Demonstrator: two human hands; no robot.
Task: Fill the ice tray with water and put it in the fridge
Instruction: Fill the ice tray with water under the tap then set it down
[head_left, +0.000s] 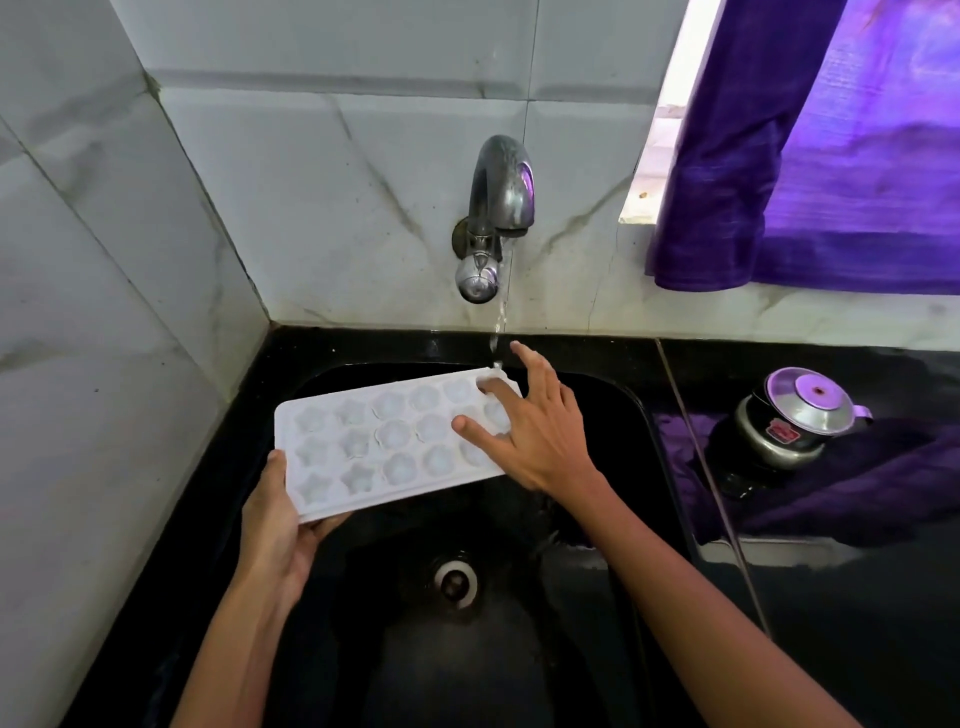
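Observation:
A white ice tray (384, 441) with star and flower shaped cups is held level over the black sink (613, 415). My left hand (278, 525) grips its near left corner, thumb on the rim and fingers underneath. My right hand (524, 426) lies on the tray's right end with fingers spread and straight, touching the cups. A thin stream of water (497, 332) runs from the metal tap (496, 208) on the wall and lands on the tray's far right corner.
The sink drain (456, 582) lies below the tray. A small steel kettle with a lid (795, 423) stands on the black counter at the right. A purple curtain (810, 156) hangs at the window above it. Marble tiled walls close the left and back.

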